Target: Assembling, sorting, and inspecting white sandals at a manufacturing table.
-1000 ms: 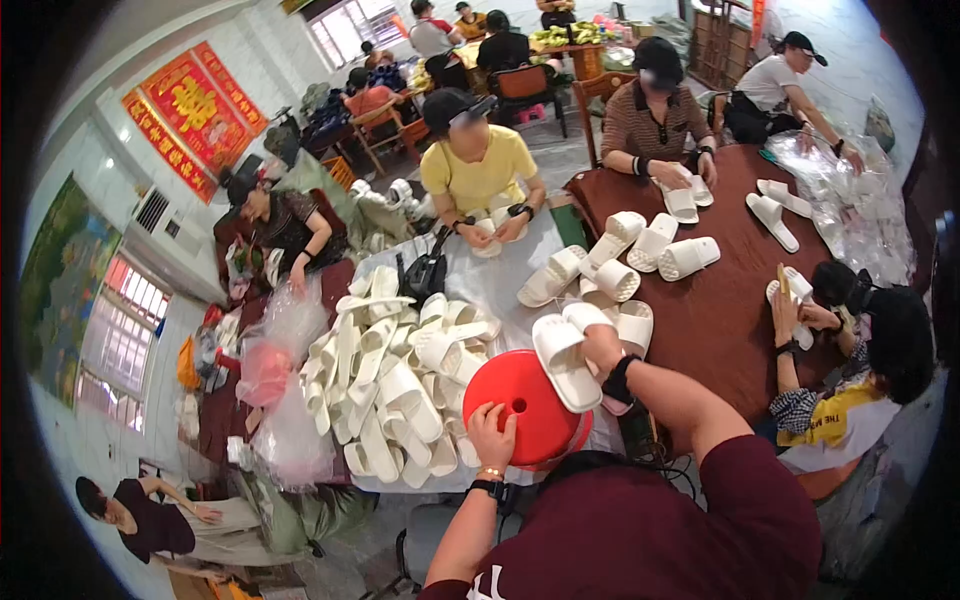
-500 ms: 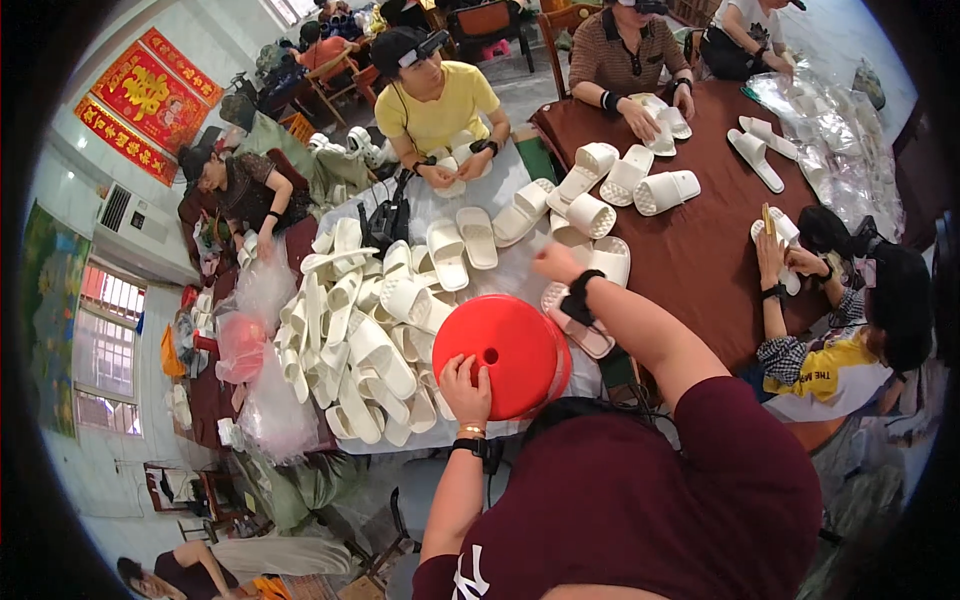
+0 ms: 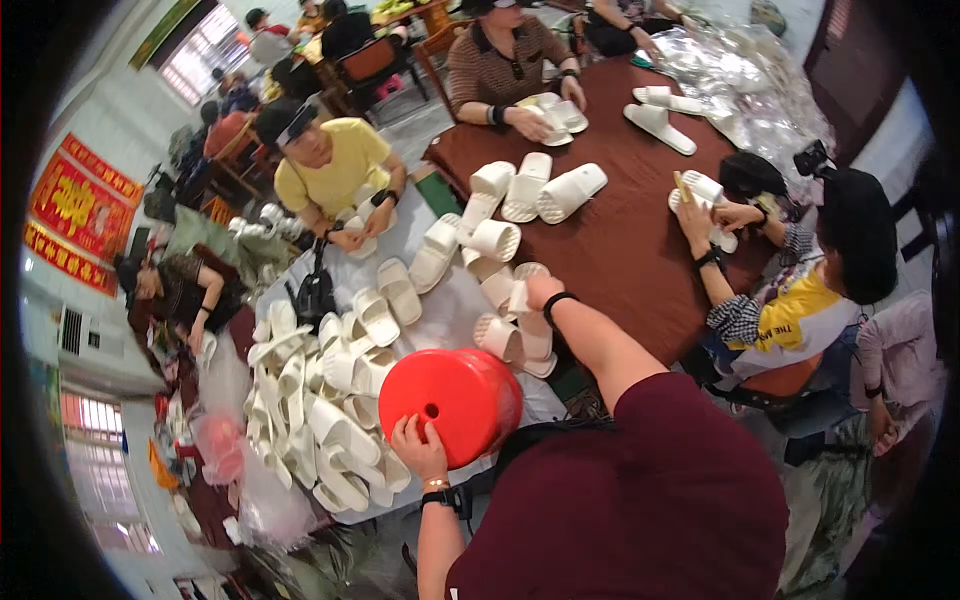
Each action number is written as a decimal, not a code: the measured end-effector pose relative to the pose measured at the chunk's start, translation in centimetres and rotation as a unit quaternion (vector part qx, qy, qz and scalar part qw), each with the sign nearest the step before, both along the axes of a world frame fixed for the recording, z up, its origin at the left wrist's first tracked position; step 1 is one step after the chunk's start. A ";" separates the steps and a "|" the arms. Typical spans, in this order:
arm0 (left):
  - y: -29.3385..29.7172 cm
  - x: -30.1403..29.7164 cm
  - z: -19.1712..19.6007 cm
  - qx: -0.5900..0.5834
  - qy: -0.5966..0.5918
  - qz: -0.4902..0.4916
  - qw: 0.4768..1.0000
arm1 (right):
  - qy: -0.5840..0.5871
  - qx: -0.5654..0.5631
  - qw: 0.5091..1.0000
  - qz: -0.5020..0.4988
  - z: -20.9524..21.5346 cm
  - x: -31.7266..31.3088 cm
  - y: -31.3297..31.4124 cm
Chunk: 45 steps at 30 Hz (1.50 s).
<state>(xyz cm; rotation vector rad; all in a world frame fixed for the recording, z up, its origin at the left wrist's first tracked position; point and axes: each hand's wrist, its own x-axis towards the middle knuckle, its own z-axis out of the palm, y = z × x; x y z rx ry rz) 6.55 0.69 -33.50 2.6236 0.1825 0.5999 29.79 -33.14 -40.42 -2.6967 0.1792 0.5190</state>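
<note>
My left hand (image 3: 420,450) lies with its fingers apart on the round top of a red plastic stool (image 3: 432,385), near the small hole in its middle. My right hand (image 3: 543,288) reaches forward to white slippers (image 3: 500,338) lying close together at the right of the white-covered table. Its fingers are curled on one of these slippers (image 3: 519,298), partly hiding it. To the left of the stool is a big heap of white slippers (image 3: 335,425), piled at many angles.
More white slippers (image 3: 570,193) lie on the brown-covered table (image 3: 620,250). Co-workers sit around, including a person in yellow (image 3: 335,170) and one at the right (image 3: 790,300), handling slippers. Clear plastic bags (image 3: 275,500) hang at the left; a black bag (image 3: 313,295) stands behind the heap.
My view has swung to the right. My right hand, in the air before, has come down onto a slipper. The left hand stays on the stool.
</note>
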 end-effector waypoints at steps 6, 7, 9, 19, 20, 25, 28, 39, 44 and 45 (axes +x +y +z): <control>-0.1 0.2 0.0 0.000 -0.007 -0.006 1.000 | 0.033 0.027 0.999 0.022 0.9 -4.2 0.8; -0.2 0.3 0.1 0.006 -0.001 -0.005 1.000 | 0.030 0.026 0.999 0.016 1.3 -4.7 0.3; -0.2 0.5 0.0 0.011 0.001 -0.011 1.000 | 0.030 0.041 0.997 0.055 2.1 -5.4 -0.6; 0.7 0.2 -0.1 0.004 -0.001 -0.029 1.000 | -0.141 0.076 0.978 0.132 18.0 -4.2 -1.2; 1.1 0.1 -0.4 -0.008 0.007 -0.037 0.999 | -0.168 0.079 0.972 0.143 19.7 -4.3 -0.6; 1.3 0.4 1.6 -0.161 0.047 -0.043 0.985 | -0.148 0.326 0.919 0.164 27.2 -5.3 1.0; 1.4 0.0 2.8 -0.298 0.057 -0.011 0.953 | -0.100 0.417 0.884 0.187 30.7 -6.0 3.7; 3.3 -1.1 2.7 -0.606 0.003 -0.010 0.795 | 0.018 0.452 0.854 0.259 27.8 -5.6 12.4; 2.5 -1.2 1.2 -0.543 0.021 0.073 0.836 | -0.001 0.283 0.903 0.324 20.6 -4.2 13.5; 2.4 -1.1 1.4 -0.463 0.046 0.078 0.882 | 0.001 0.282 0.900 0.332 19.4 -3.9 13.6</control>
